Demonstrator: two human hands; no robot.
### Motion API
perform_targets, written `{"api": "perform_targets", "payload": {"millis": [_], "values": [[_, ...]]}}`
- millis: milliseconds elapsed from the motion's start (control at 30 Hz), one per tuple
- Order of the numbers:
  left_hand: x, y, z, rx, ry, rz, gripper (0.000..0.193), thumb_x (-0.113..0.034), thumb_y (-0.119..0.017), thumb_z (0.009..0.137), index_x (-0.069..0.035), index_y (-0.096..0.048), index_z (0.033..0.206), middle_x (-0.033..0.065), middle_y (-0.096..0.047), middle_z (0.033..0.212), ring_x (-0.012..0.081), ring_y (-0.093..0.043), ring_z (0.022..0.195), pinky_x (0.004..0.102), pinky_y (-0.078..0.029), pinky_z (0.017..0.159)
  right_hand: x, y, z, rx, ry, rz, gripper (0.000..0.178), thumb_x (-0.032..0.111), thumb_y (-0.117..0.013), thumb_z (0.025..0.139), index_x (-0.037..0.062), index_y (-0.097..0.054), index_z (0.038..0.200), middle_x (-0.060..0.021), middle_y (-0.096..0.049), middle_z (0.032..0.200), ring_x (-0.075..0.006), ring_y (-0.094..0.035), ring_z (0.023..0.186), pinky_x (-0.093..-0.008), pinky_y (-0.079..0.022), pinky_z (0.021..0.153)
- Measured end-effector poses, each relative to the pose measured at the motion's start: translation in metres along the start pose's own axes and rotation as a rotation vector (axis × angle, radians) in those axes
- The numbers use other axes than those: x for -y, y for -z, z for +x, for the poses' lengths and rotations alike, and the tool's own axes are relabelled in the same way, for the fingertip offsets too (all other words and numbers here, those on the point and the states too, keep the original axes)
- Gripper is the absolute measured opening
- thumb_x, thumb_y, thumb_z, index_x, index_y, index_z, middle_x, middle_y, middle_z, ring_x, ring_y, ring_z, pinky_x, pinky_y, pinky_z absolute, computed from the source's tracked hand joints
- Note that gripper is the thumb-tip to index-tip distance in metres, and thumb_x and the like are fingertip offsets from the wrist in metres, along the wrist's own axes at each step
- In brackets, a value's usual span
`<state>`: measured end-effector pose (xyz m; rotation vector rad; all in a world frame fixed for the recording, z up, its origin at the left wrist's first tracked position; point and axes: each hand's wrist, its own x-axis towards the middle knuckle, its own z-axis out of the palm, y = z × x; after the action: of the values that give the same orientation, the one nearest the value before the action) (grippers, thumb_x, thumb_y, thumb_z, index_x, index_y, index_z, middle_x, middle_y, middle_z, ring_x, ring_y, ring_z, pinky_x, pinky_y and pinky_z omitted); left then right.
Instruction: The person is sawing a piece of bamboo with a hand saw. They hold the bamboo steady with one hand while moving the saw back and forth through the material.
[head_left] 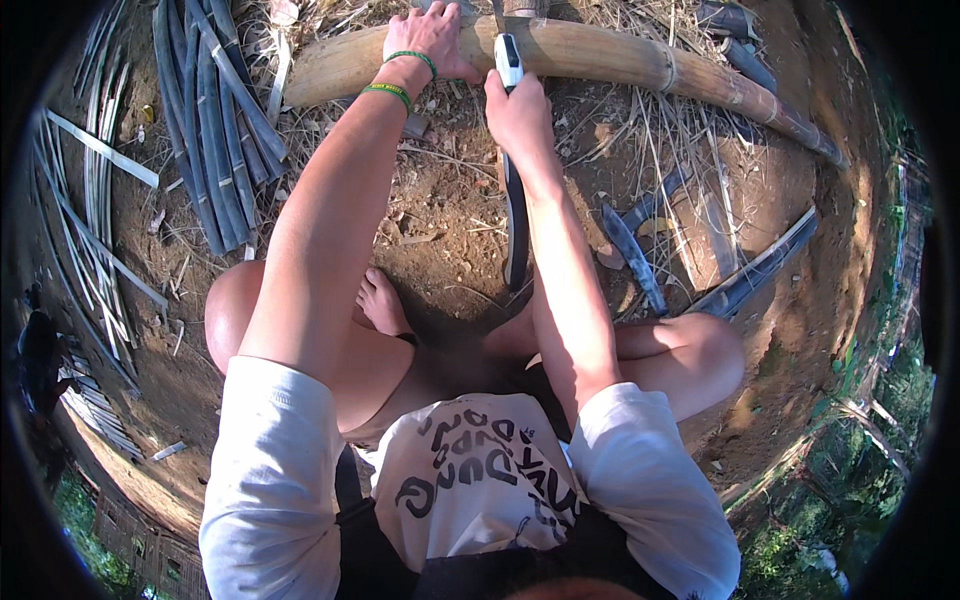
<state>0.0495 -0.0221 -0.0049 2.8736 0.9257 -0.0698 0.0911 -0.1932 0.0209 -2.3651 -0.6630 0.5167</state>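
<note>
A thick tan bamboo pole (610,52) lies across the ground in front of me. My left hand (428,42) rests on top of it, fingers spread over the far side and nothing in the palm. Just to the right, my right hand (522,110) is closed round a hand saw (509,62) with a white and black grip. Its thin blade passes over the pole at the top of the view; how deep it sits is hidden. The long, curved black end of the saw points back toward my body.
Dark bamboo poles (205,130) lie bundled at the left, with pale split strips (97,200) beyond them. A machete-like blade (635,258) and split bamboo pieces (765,262) lie by my right knee. Dry straw and chips litter the dirt.
</note>
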Motion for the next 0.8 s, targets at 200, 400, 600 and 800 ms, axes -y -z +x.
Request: {"api": "perform_targets", "payload": {"millis": [200,400,600,800], "values": [[0.036,0.017,-0.009,0.03,0.038,0.011,0.102,-0.064,-0.089,0.057,-0.01,-0.054,0.136,0.0093,-0.063,0.132,0.0342,-0.066,0.123,0.0493,-0.054,0.098,-0.037,0.014,-0.123,0.065,0.053,0.152,0.038,0.03,-0.062,0.105,-0.0068,-0.064,0.115,-0.0278,-0.074,0.097,-0.0383,-0.077,0.094,-0.0464,-0.058,0.081],[0.027,0.015,-0.009,0.034,0.044,0.003,0.103,-0.064,-0.089,0.056,-0.009,-0.054,0.136,0.0102,-0.064,0.133,0.0343,-0.066,0.123,0.0478,-0.054,0.1,0.019,0.015,-0.051,0.164,-0.059,0.241,0.04,0.032,-0.061,0.104,-0.0079,-0.064,0.11,-0.026,-0.072,0.083,-0.0372,-0.075,0.081,-0.049,-0.054,0.07],[0.041,0.011,-0.009,0.099,0.039,-0.034,0.107,-0.068,-0.09,0.054,-0.01,-0.054,0.136,0.0102,-0.064,0.133,0.0329,-0.066,0.123,0.0477,-0.054,0.101,-0.016,0.005,-0.094,0.158,-0.067,0.235,0.034,0.029,-0.062,0.103,-0.0045,-0.063,0.11,-0.0259,-0.07,0.083,-0.0401,-0.073,0.077,-0.0518,-0.055,0.074],[0.03,0.012,-0.004,-0.092,-0.029,-0.037,0.103,-0.063,-0.093,0.053,-0.007,-0.056,0.132,0.0138,-0.066,0.128,0.0366,-0.067,0.118,0.0488,-0.054,0.098,-0.014,0.023,-0.094,0.079,0.051,0.235,0.035,0.03,-0.063,0.104,-0.0046,-0.061,0.11,-0.0227,-0.07,0.078,-0.0366,-0.074,0.073,-0.0463,-0.056,0.066]]}}
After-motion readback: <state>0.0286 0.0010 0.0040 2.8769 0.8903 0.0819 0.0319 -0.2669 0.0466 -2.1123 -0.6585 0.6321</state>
